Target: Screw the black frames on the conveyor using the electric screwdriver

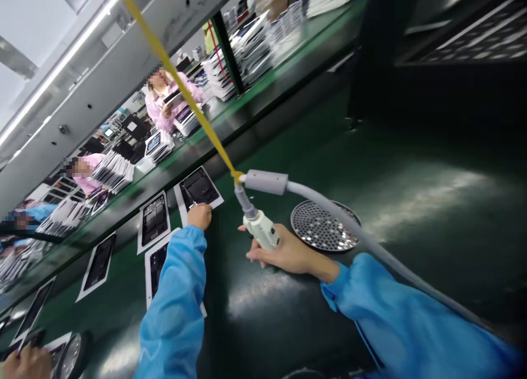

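My right hand is wrapped around a white electric screwdriver, which hangs from a yellow strap and has a thick grey cable. The driver's tip is hidden behind my hand. My left hand is closed at the near edge of a dark tablet-like housing lying on a white sheet. From its fingers a thin metal tool, apparently tweezers, reaches over that housing. Beside my right wrist lies a round perforated metal plate with small shiny pieces on it.
More dark housings on white sheets line the green bench to the left. A co-worker's hand is at the lower left. Across the bench, people in pink sit near stacked panels. A dark rack stands at right.
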Demonstrator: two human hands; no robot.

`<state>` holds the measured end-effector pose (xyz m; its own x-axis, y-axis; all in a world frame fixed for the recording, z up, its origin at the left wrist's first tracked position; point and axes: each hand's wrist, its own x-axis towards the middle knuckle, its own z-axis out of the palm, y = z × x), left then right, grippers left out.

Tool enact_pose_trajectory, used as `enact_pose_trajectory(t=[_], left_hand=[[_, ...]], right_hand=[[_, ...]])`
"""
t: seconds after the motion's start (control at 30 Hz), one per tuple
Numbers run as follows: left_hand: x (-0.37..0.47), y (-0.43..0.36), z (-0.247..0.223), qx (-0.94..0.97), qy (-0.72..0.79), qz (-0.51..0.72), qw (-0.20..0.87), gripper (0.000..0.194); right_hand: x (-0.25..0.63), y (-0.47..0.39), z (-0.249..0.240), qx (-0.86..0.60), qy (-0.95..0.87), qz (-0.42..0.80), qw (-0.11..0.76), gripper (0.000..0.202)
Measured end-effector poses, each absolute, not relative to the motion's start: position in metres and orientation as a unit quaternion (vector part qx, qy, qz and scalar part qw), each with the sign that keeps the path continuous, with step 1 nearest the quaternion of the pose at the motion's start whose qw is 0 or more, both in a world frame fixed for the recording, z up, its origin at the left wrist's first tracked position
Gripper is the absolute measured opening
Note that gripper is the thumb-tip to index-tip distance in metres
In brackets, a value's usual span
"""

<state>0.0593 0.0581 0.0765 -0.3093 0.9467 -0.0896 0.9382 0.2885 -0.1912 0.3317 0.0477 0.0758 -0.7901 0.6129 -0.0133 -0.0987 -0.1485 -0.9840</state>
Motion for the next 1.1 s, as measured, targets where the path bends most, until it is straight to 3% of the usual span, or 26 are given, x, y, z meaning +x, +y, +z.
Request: enact_pose_trajectory(t=[0.37,0.63,0.9,1.1], left_hand=[[0.063,0.093,0.103,-0.592,-0.786,0.176,0.031,0.023],[0.141,0.053,0.099,-0.664,-0.735,0.138,0.003,0.02],[0.216,-0.026,0.056,-0.795,-0.606,0.01,0.019,0.015],[0.215,-0.049,0.041,-0.796,-0.594,-0.116,0.021,0.027]], right_hand=[[0.331,0.059,0.071,-0.19,-0.651,0.672,0.298,0.018],[0.339,0.064,0.08,-0.196,-0.653,0.647,0.34,0.014],[0.372,0.088,0.09,-0.286,-0.596,0.607,0.441,0.028],[0.383,0.117,0.081,-0.342,-0.572,0.537,0.517,0.027]])
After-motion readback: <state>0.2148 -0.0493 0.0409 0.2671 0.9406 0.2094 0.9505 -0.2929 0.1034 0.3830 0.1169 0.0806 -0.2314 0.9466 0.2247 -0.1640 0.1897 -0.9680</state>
